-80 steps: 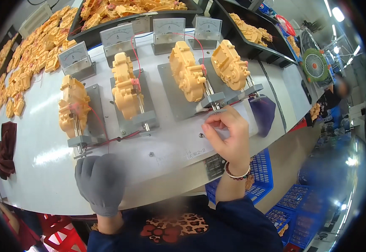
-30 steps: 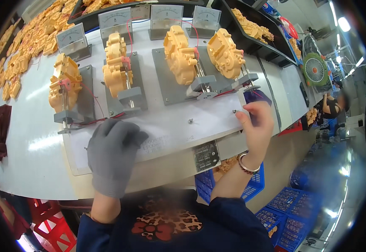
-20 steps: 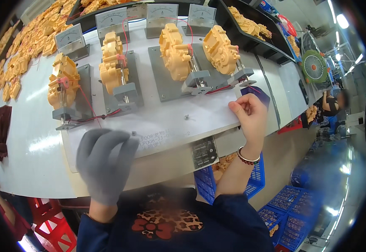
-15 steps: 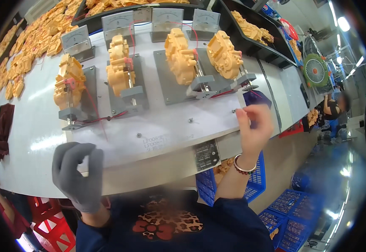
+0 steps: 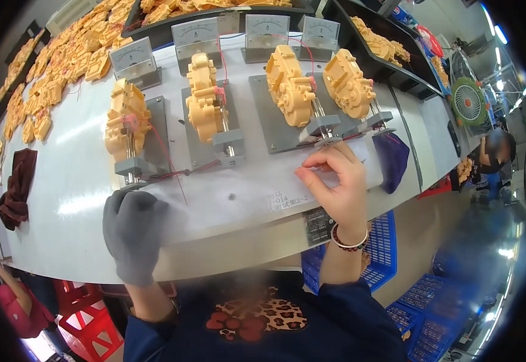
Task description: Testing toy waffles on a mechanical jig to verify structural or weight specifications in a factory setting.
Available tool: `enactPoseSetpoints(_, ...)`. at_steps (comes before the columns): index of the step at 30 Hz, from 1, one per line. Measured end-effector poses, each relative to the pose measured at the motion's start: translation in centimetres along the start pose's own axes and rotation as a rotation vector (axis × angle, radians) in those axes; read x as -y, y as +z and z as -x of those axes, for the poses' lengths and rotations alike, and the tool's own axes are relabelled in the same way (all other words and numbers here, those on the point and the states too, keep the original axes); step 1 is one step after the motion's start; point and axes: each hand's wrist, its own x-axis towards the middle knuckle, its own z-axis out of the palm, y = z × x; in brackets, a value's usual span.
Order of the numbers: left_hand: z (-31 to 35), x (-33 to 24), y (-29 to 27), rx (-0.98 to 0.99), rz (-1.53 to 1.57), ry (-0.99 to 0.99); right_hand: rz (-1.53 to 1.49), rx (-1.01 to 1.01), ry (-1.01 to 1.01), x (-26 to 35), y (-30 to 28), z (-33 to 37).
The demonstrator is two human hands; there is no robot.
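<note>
My left hand, in a grey glove and blurred, is curled at the table just below the leftmost test stand. Anything in its fingers is hidden. My bare right hand has thumb and forefinger drawn together in a pinch low over the white board; what lies at their tips is too small to make out. Small metal studs, one of them between the hands, stand on the board. Yellow plastic gear housings are mounted on grey stands, with red wires.
Dial meters stand behind the stands. Yellow housings are heaped at the far left, and black trays hold more. A brown cloth lies left, a dark blue cloth right. Blue baskets and a green fan are right.
My right hand has moved left and forward along the board, from the dark blue cloth toward the middle. My left hand has curled in and come up to the leftmost stand. The view has shifted slightly.
</note>
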Motion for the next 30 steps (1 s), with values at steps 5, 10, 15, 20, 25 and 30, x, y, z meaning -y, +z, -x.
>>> enactPoseSetpoints(5, 0.1, 0.17, 0.73, -0.036, 0.021, 0.012, 0.08, 0.019, -0.062, -0.07, 0.05, -0.02)
enactPoseSetpoints(10, 0.07, 0.46, 0.79, -0.068, 0.066, 0.068, 0.08, 0.011, -0.101, -0.27, 0.02, 0.0)
enactPoseSetpoints(15, 0.04, 0.51, 1.0, -0.098, 0.122, 0.053, 0.053, 0.018, -0.058, -0.19, 0.07, 0.12)
enactPoseSetpoints(20, 0.07, 0.55, 1.01, -0.103, 0.12, 0.065, 0.054, 0.036, -0.075, -0.17, -0.07, 0.03)
enactPoseSetpoints(25, 0.05, 0.54, 1.05, -0.101, 0.117, 0.056, 0.037, 0.039, -0.082, -0.16, -0.07, 0.01)
enactPoseSetpoints(30, 0.08, 0.51, 0.99, -0.098, 0.132, 0.026, 0.045, 0.055, -0.078, -0.18, -0.14, 0.0)
